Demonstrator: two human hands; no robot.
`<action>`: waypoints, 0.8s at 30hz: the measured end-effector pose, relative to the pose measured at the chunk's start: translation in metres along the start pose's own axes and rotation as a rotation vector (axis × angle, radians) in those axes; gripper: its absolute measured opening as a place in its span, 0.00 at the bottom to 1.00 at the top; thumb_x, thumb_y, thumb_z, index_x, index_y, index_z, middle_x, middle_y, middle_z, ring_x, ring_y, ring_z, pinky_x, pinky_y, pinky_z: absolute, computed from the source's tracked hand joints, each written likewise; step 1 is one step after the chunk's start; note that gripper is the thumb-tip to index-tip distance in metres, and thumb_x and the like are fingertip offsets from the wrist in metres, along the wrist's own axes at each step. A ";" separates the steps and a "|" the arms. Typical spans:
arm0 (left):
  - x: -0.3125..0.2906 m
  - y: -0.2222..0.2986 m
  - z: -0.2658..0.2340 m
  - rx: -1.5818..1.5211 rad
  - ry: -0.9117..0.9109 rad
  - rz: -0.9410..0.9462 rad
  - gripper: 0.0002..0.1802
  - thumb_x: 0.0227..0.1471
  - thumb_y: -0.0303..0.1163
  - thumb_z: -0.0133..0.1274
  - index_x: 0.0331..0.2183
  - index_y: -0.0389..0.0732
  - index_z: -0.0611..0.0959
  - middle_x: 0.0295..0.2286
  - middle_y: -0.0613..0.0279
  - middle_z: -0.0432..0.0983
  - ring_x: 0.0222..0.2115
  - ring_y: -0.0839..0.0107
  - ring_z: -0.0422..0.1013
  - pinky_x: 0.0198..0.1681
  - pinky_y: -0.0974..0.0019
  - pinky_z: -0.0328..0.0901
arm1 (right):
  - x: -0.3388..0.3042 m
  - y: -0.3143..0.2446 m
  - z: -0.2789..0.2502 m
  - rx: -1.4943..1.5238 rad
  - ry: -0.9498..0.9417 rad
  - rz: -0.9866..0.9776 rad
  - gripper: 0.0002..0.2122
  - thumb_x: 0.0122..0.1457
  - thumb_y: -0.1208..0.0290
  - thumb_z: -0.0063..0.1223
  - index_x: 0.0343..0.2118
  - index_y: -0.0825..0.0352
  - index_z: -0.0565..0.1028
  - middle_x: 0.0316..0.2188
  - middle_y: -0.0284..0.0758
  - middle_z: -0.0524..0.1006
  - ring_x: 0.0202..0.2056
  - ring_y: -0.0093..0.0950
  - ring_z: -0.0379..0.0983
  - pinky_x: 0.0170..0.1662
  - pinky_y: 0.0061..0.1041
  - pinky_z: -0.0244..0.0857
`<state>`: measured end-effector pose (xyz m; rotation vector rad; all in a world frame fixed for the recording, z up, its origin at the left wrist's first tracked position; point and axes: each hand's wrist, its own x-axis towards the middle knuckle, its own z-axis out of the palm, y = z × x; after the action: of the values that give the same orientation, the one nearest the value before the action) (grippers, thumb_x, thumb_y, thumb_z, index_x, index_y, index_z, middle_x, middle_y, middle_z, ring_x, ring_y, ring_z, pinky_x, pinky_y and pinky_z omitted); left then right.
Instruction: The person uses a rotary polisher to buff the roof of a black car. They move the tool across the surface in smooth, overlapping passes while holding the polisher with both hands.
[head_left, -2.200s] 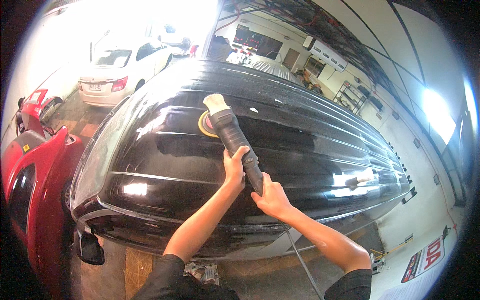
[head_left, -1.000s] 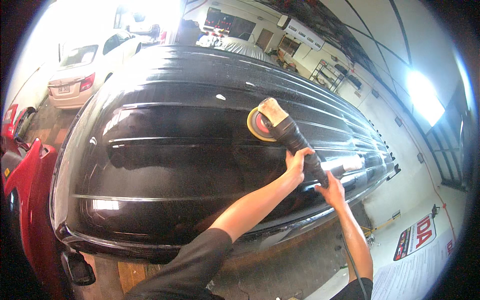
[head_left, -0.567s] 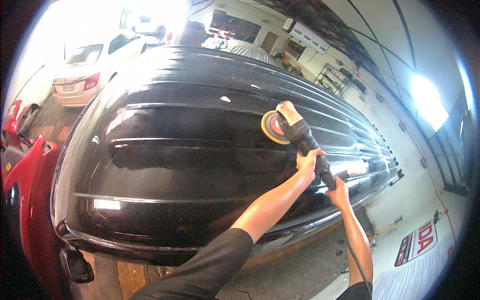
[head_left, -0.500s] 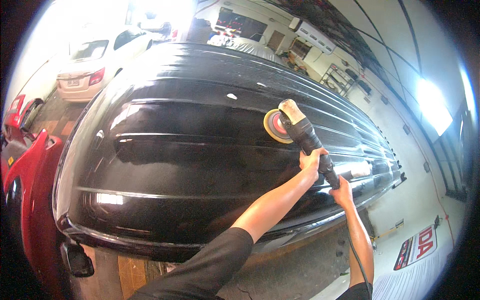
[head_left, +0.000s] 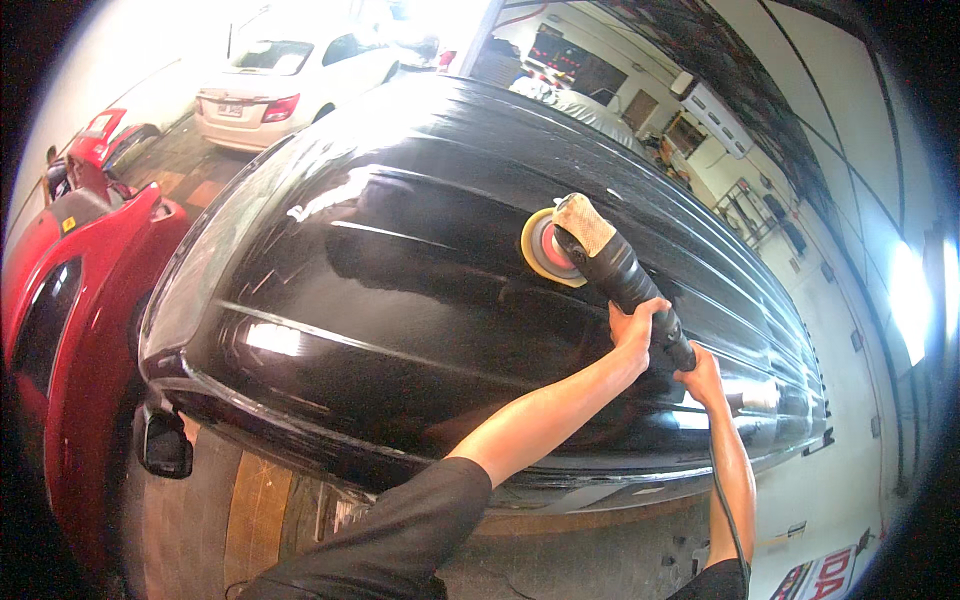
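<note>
Centre right of the frame: the left hand (head_left: 634,328) is closed around the mid-body of the black, cylindrical electric polisher (head_left: 612,268). The right hand (head_left: 701,374) grips its rear handle, lower right. The round yellow foam pad (head_left: 541,246) lies flat on the glossy black ribbed vehicle roof (head_left: 400,300). A red car (head_left: 70,300) stands at far left; a white car (head_left: 280,80) at upper left.

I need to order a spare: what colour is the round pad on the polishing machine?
The pad is yellow with a reddish centre, seen in the head view.
</note>
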<state>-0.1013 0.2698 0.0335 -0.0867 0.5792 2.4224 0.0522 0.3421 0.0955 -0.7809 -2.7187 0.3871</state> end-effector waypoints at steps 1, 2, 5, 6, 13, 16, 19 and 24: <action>0.004 0.007 -0.005 0.004 0.006 -0.009 0.29 0.34 0.27 0.68 0.41 0.41 0.75 0.32 0.62 0.75 0.32 0.65 0.74 0.37 0.59 0.72 | 0.005 -0.004 0.006 0.006 0.007 -0.028 0.18 0.39 0.82 0.62 0.38 0.67 0.76 0.27 0.31 0.77 0.30 0.25 0.73 0.41 0.28 0.67; 0.006 0.014 -0.010 0.002 0.016 -0.021 0.29 0.34 0.27 0.69 0.41 0.41 0.75 0.32 0.62 0.75 0.32 0.65 0.74 0.36 0.59 0.72 | 0.009 -0.012 0.011 0.008 0.008 -0.056 0.18 0.39 0.82 0.62 0.38 0.67 0.76 0.26 0.30 0.77 0.30 0.25 0.74 0.41 0.28 0.67; 0.008 0.040 -0.017 0.023 0.113 0.064 0.29 0.33 0.28 0.69 0.40 0.40 0.76 0.32 0.61 0.76 0.31 0.65 0.75 0.35 0.60 0.72 | 0.020 -0.040 0.015 0.010 -0.048 -0.029 0.18 0.40 0.82 0.62 0.39 0.66 0.77 0.28 0.32 0.79 0.32 0.26 0.76 0.41 0.29 0.69; 0.009 0.051 -0.018 0.034 0.141 0.097 0.28 0.33 0.29 0.69 0.40 0.39 0.76 0.32 0.60 0.77 0.30 0.65 0.75 0.35 0.60 0.72 | 0.024 -0.052 0.016 0.016 -0.073 0.006 0.17 0.41 0.82 0.61 0.39 0.67 0.78 0.30 0.34 0.81 0.34 0.27 0.77 0.43 0.30 0.69; 0.015 0.122 -0.033 0.068 0.283 0.249 0.25 0.34 0.31 0.69 0.37 0.37 0.77 0.28 0.57 0.78 0.25 0.61 0.76 0.31 0.59 0.73 | 0.046 -0.125 0.025 0.018 -0.204 -0.049 0.19 0.42 0.80 0.64 0.42 0.68 0.78 0.33 0.36 0.83 0.37 0.28 0.79 0.45 0.30 0.71; 0.025 0.147 -0.045 -0.002 0.247 0.223 0.24 0.34 0.31 0.69 0.36 0.37 0.77 0.27 0.57 0.78 0.25 0.61 0.76 0.31 0.58 0.73 | 0.056 -0.147 0.031 0.032 -0.245 -0.092 0.20 0.43 0.78 0.66 0.43 0.68 0.78 0.33 0.37 0.83 0.37 0.27 0.79 0.45 0.30 0.71; 0.038 0.172 -0.061 -0.056 0.217 0.206 0.24 0.35 0.32 0.68 0.36 0.37 0.78 0.27 0.57 0.78 0.25 0.60 0.76 0.32 0.56 0.73 | 0.060 -0.176 0.041 0.036 -0.289 -0.154 0.21 0.44 0.74 0.69 0.44 0.68 0.77 0.34 0.38 0.82 0.37 0.28 0.79 0.45 0.31 0.71; 0.043 0.215 -0.072 -0.086 0.234 0.206 0.22 0.35 0.32 0.68 0.35 0.38 0.78 0.27 0.57 0.77 0.26 0.60 0.75 0.33 0.55 0.72 | 0.054 -0.244 0.040 -0.035 -0.341 -0.056 0.25 0.47 0.62 0.74 0.47 0.67 0.76 0.38 0.41 0.83 0.40 0.33 0.81 0.47 0.35 0.71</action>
<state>-0.2708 0.1135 0.0429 -0.3674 0.6122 2.6580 -0.1205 0.1651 0.1497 -0.6999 -3.0629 0.5018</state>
